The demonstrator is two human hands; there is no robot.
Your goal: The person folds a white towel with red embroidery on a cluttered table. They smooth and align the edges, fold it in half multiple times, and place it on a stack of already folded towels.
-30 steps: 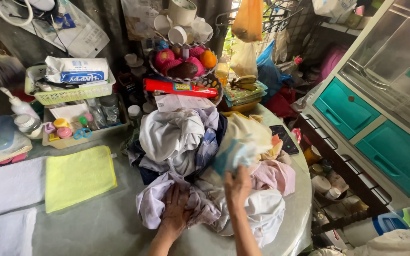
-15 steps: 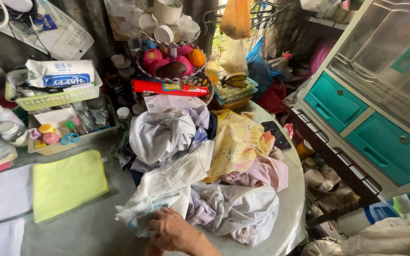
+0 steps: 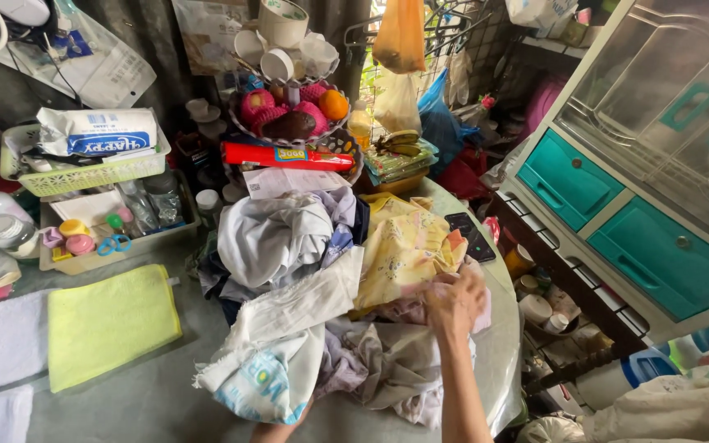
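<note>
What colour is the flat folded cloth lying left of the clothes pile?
Yellow-green, plain with no pattern. The folded cloth shows clearly in the head view.

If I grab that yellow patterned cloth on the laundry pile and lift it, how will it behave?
The yellow patterned cloth lies crumpled in soft folds, so it will probably hang limp and unfold. It looks thin, likely light. Its lower edge lies by the pink garment where the right hand reaches, so it may drag that along.
</note>
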